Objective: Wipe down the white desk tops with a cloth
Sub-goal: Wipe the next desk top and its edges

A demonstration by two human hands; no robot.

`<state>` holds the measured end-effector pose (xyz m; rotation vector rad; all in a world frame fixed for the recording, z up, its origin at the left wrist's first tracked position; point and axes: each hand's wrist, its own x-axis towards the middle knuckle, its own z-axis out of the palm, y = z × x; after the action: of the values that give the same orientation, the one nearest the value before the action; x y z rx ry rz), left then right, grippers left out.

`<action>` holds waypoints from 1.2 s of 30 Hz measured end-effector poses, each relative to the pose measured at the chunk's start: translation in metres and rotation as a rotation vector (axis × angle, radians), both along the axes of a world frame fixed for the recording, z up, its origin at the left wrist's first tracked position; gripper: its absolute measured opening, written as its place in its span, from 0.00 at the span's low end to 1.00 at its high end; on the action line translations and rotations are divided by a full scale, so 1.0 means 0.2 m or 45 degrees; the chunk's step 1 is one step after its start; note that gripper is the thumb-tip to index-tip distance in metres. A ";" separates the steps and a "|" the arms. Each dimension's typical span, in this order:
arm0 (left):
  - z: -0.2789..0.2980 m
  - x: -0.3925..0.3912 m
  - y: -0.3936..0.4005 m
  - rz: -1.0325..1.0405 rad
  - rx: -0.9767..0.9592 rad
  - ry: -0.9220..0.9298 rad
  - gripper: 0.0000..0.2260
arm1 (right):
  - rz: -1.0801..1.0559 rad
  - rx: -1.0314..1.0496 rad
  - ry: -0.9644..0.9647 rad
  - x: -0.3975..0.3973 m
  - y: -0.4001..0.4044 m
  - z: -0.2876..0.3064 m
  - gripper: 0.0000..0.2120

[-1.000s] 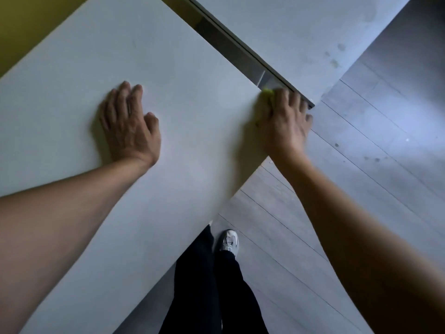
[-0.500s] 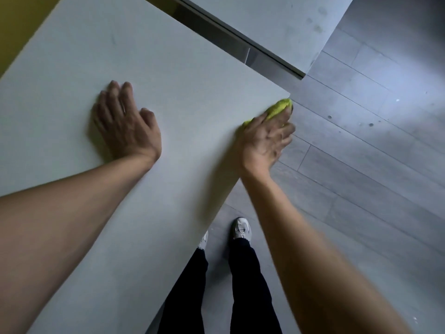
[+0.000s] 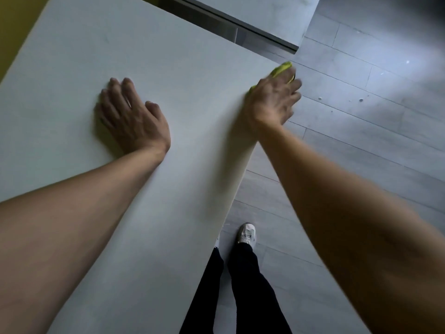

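left hand [image 3: 134, 121]: flat on the desk [image 3: 168, 68], palm down, fingers straight and spread a little, holding nothing. It sits around the middle of the top, well in from every edge, like it's just bracing.
right hand [image 3: 272, 102]: over at the desk's right edge, right by the far right corner. Fingers are curled down over the cloth [image 3: 281, 69] and wrapped past the edge, so it's gripping the cloth against the desk there. The hand is a bit blurry, so can't make out each finger.
cloth: yellow-green, mostly hidden under the right hand. Only a bunched bit pokes out past the fingertips, sitting right on the far right corner of the desk.
desk: white top, runs diagonally through the view, plain surface with both forearms reaching over it.
second desk [image 3: 277, 15]: another white top beyond the far edge, with a dark gap [image 3: 216, 25] between the two.
floor [image 3: 361, 141]: grey planks to the right of the desk, a few small pale specks on them.
legs: dark trousers [image 3: 243, 285] and a white shoe [image 3: 246, 233] standing just beside the desk's right edge.
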<state>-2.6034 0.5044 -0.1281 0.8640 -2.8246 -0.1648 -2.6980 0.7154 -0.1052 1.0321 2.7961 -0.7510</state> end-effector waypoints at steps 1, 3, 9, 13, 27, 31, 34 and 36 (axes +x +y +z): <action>0.00 -0.01 0.00 0.004 -0.001 0.006 0.29 | -0.006 0.016 0.010 -0.03 0.00 0.00 0.23; 0.00 -0.01 0.00 0.005 -0.001 0.017 0.29 | -0.002 0.036 0.032 -0.02 0.01 -0.02 0.22; 0.02 0.00 0.00 0.002 0.027 0.016 0.29 | 0.156 -0.034 0.044 0.66 -0.14 -0.03 0.30; 0.01 0.01 -0.02 -0.093 0.079 -0.066 0.29 | 0.294 -0.061 -0.051 1.01 -0.19 0.01 0.32; 0.10 1.45 0.00 -0.967 0.162 -0.198 0.25 | 0.100 0.046 0.046 0.14 0.00 -0.02 0.27; 0.10 1.64 -0.05 -0.965 0.133 -0.288 0.27 | 0.114 0.022 0.012 0.37 -0.06 -0.01 0.28; 0.09 1.62 -0.05 -0.961 0.121 -0.302 0.27 | 0.141 -0.046 0.045 0.82 -0.19 0.00 0.31; 0.09 1.62 -0.05 -0.965 0.115 -0.314 0.28 | 0.188 -0.165 0.032 1.18 -0.28 0.03 0.32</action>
<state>-2.2792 0.4937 -0.1100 -0.2364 -3.2454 -0.3009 -2.4625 0.6599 -0.0987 0.7912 2.7632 -0.9179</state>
